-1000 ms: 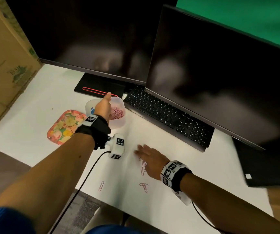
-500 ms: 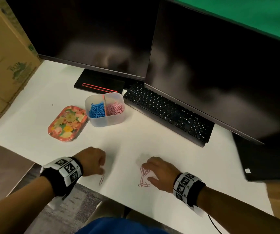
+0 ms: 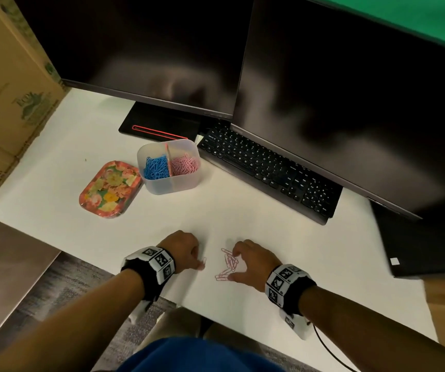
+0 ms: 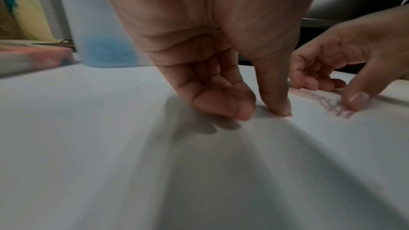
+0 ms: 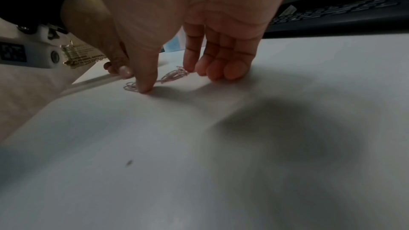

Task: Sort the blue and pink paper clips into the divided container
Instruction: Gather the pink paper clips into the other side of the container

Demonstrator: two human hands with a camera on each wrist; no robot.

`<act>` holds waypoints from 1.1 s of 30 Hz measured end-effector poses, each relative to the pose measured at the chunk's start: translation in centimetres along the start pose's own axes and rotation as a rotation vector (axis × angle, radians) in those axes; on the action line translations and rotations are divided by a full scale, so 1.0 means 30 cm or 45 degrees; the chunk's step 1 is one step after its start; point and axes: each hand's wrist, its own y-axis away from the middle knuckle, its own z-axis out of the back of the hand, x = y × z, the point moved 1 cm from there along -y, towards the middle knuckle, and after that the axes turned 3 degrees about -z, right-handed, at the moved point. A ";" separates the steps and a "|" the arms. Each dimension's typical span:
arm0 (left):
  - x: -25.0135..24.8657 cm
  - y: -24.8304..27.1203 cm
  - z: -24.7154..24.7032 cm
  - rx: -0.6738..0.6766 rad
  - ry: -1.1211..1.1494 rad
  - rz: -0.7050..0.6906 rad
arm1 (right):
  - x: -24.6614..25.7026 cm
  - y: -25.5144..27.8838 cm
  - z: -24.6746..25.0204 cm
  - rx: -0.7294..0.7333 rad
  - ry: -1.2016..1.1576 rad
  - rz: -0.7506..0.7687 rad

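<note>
A clear divided container [image 3: 174, 185] stands mid-table, with blue clips [image 3: 156, 167] in its left half and pink clips [image 3: 185, 164] in its right half. Near the table's front edge my left hand [image 3: 201, 264] has curled fingers, and its thumb [image 4: 278, 104] presses a single pink clip [image 3: 204, 261] onto the table, index fingertip close beside. Just to its right, my right hand [image 3: 233, 265] arches over a small heap of pink clips [image 3: 228, 263]. Its thumb [image 5: 145, 85] lies on the near clips and its fingers [image 5: 221, 71] touch the table behind the pink heap [image 5: 175, 75].
A floral tray [image 3: 110, 189] lies left of the container. A black keyboard [image 3: 267, 170] and two dark monitors [image 3: 350, 103] fill the back and right. A cardboard box [image 3: 4, 103] stands at the left. The table's front edge [image 3: 178, 299] runs just behind my wrists.
My left hand has come back from the container to the front edge and slid the single pink clip right, toward the heap. My right hand has drawn the loose pink clips closer together.
</note>
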 end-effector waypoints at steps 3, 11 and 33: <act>-0.049 -0.030 -0.003 -0.046 0.042 -0.028 | 0.028 -0.010 0.011 -0.036 -0.036 0.013; -0.078 0.005 -0.040 -0.165 0.087 -0.139 | 0.062 0.010 -0.034 0.003 0.113 0.037; -0.127 -0.065 -0.046 -0.458 0.317 0.002 | 0.122 -0.150 0.051 -0.055 -0.202 -0.311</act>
